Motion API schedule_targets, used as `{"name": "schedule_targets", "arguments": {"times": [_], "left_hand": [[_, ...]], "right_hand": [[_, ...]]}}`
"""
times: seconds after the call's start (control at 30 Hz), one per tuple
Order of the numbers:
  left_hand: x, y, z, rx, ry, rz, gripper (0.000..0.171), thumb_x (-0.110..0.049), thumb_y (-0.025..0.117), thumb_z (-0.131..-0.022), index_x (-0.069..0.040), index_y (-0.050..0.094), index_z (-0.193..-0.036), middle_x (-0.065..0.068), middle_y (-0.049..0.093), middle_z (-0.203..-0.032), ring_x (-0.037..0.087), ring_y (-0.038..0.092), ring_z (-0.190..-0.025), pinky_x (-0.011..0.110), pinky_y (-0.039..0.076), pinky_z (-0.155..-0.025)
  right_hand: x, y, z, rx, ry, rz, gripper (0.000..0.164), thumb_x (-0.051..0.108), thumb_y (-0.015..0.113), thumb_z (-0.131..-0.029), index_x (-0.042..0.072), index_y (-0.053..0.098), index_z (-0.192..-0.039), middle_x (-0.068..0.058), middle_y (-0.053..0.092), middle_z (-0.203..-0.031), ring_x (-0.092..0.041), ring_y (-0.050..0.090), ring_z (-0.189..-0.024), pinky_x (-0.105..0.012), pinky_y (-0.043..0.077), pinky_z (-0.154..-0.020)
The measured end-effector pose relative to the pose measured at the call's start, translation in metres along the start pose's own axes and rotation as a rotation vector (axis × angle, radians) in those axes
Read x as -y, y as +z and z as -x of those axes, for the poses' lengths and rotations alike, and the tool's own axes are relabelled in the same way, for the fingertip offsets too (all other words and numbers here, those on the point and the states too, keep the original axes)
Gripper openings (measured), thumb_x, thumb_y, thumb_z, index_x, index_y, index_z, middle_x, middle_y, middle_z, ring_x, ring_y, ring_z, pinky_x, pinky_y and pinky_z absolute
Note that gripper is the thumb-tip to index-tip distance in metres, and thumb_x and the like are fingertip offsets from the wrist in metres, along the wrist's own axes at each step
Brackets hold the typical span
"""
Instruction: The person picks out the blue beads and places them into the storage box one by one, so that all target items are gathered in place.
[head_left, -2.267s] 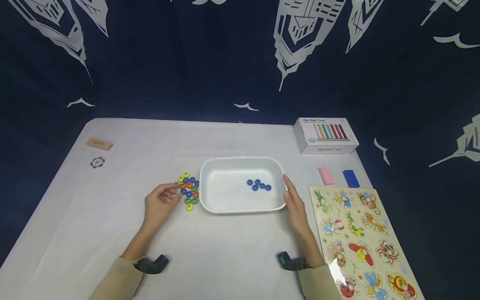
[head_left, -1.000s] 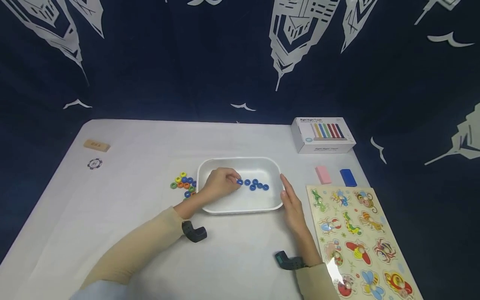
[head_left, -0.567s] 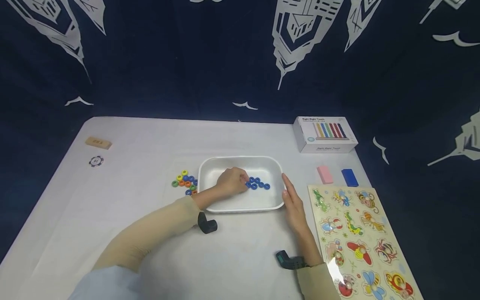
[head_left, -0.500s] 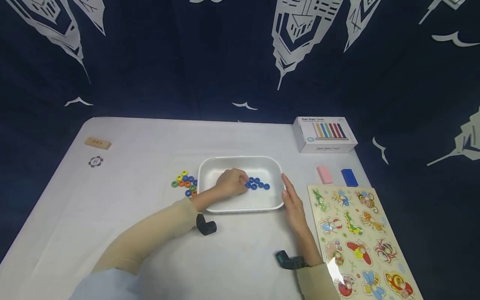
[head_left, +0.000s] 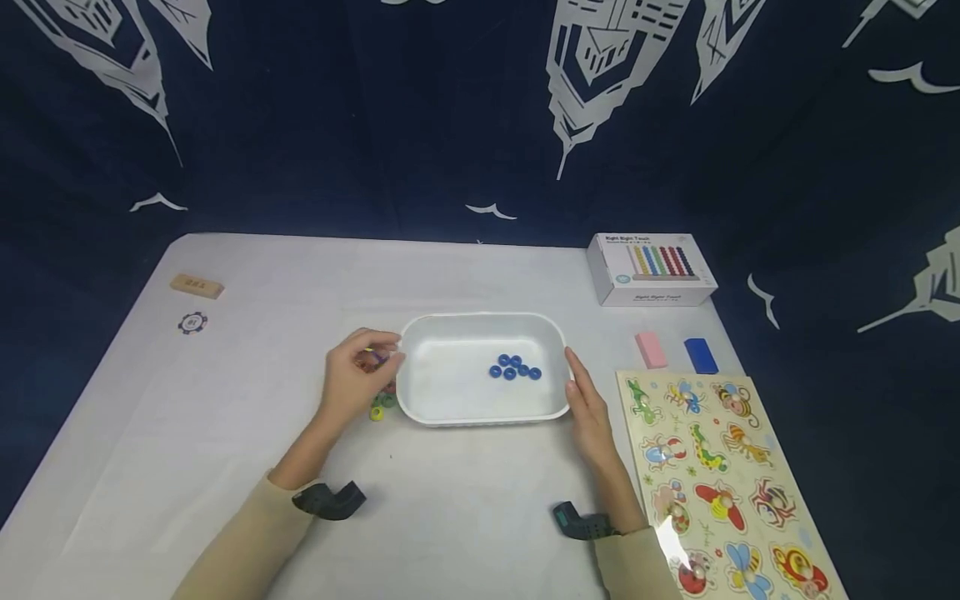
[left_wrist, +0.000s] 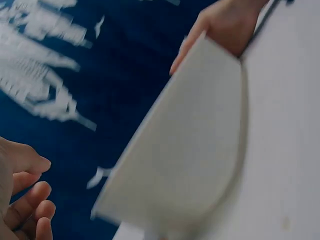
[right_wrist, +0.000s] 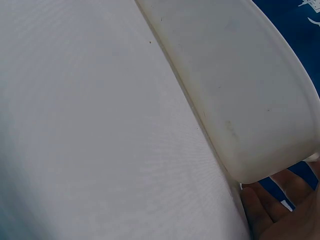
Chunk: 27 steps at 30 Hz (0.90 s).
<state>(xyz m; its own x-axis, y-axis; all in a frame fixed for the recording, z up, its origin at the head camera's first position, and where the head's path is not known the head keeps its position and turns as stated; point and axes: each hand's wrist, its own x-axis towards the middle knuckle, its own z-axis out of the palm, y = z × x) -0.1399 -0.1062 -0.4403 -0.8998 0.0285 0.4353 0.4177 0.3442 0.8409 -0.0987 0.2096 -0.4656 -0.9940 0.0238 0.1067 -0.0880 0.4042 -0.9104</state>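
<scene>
A white tray (head_left: 442, 379) stands mid-table with several blue beads (head_left: 510, 373) clustered right of its middle. My left hand (head_left: 356, 375) hovers over the pile of coloured beads (head_left: 384, 400) beside the tray's left end, hiding most of them. Its thumb and fingers are spread apart, with nothing between them in the left wrist view, where the hand (left_wrist: 27, 195) is at lower left. My right hand (head_left: 590, 408) rests along the tray's right end with fingers extended. In the right wrist view those fingers (right_wrist: 260, 207) lie by the tray's corner.
At the right lies a puzzle board (head_left: 705, 467) with insect pictures, below a pink block (head_left: 651, 350) and a blue block (head_left: 701, 356). A white box (head_left: 652, 271) stands at the back right. A wooden block (head_left: 197, 286) and a round chip (head_left: 192, 322) lie far left.
My left hand brought a blue bead into the tray, let go of it by the other blue beads, and moved back left to the coloured pile. My right hand stayed at the tray's end.
</scene>
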Motion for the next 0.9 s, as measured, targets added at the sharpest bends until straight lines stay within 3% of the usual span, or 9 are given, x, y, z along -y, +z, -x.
{"name": "schedule_targets", "arguments": {"times": [0.13,0.27,0.37,0.53,0.7,0.9], "left_hand": [[0.026,-0.025,0.014,-0.125,-0.084,-0.047,0.021,-0.008,0.071,-0.071,-0.004,0.065,-0.092,0.009,0.062,-0.08,0.01,0.054,-0.074,0.018,0.044,-0.062],[0.046,-0.035,0.029,-0.156,-0.188,-0.089,0.022,-0.01,0.071,-0.071,-0.004,0.065,-0.091,0.004,0.062,-0.077,0.006,0.053,-0.071,0.016,0.043,-0.059],[0.054,-0.035,0.036,-0.15,-0.236,-0.106,0.022,-0.016,0.072,-0.072,-0.006,0.066,-0.091,0.002,0.062,-0.077,0.005,0.053,-0.07,0.015,0.044,-0.058],[0.063,-0.027,0.043,-0.109,-0.239,-0.12,0.023,-0.019,0.072,-0.073,-0.008,0.066,-0.092,0.001,0.061,-0.078,0.005,0.053,-0.069,0.015,0.044,-0.057],[0.068,-0.014,0.046,-0.011,-0.212,-0.273,0.026,-0.022,0.072,-0.071,-0.013,0.065,-0.094,-0.004,0.059,-0.077,0.006,0.049,-0.068,0.019,0.042,-0.058],[0.067,-0.007,0.041,0.011,-0.236,-0.43,0.027,-0.025,0.073,-0.069,-0.012,0.066,-0.092,-0.004,0.057,-0.074,0.009,0.048,-0.066,0.023,0.038,-0.057]], "right_hand": [[-0.016,-0.001,-0.004,0.011,0.002,-0.002,0.044,0.019,0.031,-0.096,0.027,0.026,-0.139,0.003,0.022,-0.147,-0.021,0.017,-0.135,-0.043,0.015,-0.109],[-0.029,0.001,-0.007,0.005,-0.012,0.02,0.044,0.022,0.03,-0.097,0.035,0.024,-0.138,0.01,0.021,-0.146,-0.016,0.017,-0.135,-0.042,0.015,-0.109],[-0.032,0.002,-0.007,-0.001,-0.036,0.02,0.043,0.024,0.029,-0.097,0.036,0.024,-0.138,0.01,0.021,-0.146,-0.016,0.017,-0.135,-0.042,0.016,-0.109],[-0.033,0.003,-0.007,0.004,-0.042,0.018,0.043,0.024,0.03,-0.096,0.035,0.024,-0.138,0.009,0.021,-0.146,-0.016,0.017,-0.135,-0.043,0.016,-0.108],[-0.026,0.001,-0.006,0.006,-0.021,0.029,0.044,0.02,0.03,-0.096,0.033,0.024,-0.138,0.008,0.022,-0.146,-0.017,0.018,-0.135,-0.042,0.016,-0.109],[-0.001,0.0,0.0,-0.003,-0.006,-0.005,0.044,0.021,0.03,-0.096,0.021,0.026,-0.14,0.0,0.023,-0.146,-0.022,0.017,-0.135,-0.042,0.014,-0.109]]}}
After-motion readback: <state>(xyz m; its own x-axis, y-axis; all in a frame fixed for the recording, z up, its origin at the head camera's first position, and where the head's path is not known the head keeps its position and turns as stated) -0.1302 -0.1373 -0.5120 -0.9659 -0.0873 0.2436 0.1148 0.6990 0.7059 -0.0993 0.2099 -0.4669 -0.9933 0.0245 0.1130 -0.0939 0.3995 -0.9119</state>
